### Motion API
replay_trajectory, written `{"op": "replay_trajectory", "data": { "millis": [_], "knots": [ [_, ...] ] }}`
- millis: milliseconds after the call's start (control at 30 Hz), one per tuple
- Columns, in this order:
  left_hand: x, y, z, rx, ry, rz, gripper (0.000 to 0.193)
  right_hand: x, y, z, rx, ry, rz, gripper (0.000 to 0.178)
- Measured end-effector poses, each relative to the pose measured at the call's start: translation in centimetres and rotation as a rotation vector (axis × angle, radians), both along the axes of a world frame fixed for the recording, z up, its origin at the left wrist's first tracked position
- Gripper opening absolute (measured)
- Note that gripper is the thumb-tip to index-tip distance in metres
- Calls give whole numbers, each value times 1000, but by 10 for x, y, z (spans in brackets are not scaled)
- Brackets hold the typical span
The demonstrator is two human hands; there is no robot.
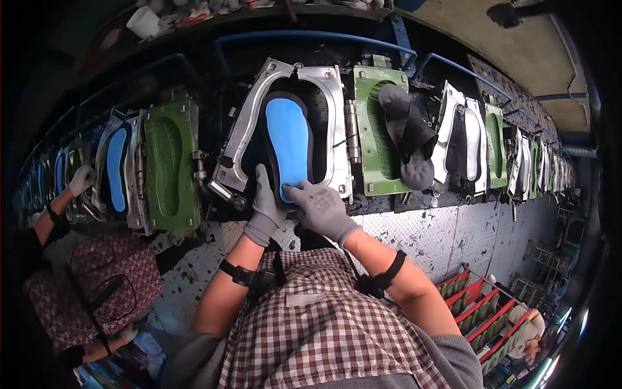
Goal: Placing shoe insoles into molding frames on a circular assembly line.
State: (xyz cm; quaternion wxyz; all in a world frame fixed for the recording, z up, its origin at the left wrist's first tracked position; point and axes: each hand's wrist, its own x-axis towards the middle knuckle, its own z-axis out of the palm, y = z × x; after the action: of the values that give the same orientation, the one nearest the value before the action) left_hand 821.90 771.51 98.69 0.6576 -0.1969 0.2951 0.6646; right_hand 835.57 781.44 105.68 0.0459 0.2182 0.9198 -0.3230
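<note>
A blue-topped shoe sole (287,135) with a black rim stands in the opened silver metal mould (335,123) in front of me. My left hand (266,202), in a grey glove, grips the sole's near end from the left, one finger stretched up along its edge. From the right, my gloved right hand (322,207) presses its bent fingers on the blue face at that same end. The undersides of both hands and the sole's back are hidden. To the right, a pair of black sandals (408,133) lies across a green mould plate (366,123).
More moulds line the bench, including a green plate (172,162) at left and a silver mould (453,142) at right. Blue rails (317,35) run behind them. A co-worker's gloved hand (82,180) is at far left. Red racks (483,311) stand at lower right.
</note>
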Motion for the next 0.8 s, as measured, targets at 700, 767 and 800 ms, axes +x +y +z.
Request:
{"op": "replay_trajectory", "data": {
  "millis": [700, 767, 800],
  "knots": [
    [-76, 129, -42, 305, 841, -7, 72, -44, 54, -20, -52, 238, -788, 56],
    [-90, 148, -40, 262, 917, 81, 73, -61, 78, -20, 152, 273, -692, 55],
    [-70, 163, -24, 150, 935, 73, 75, -55, 97, -27, 88, 209, -741, 55]
  ]
}}
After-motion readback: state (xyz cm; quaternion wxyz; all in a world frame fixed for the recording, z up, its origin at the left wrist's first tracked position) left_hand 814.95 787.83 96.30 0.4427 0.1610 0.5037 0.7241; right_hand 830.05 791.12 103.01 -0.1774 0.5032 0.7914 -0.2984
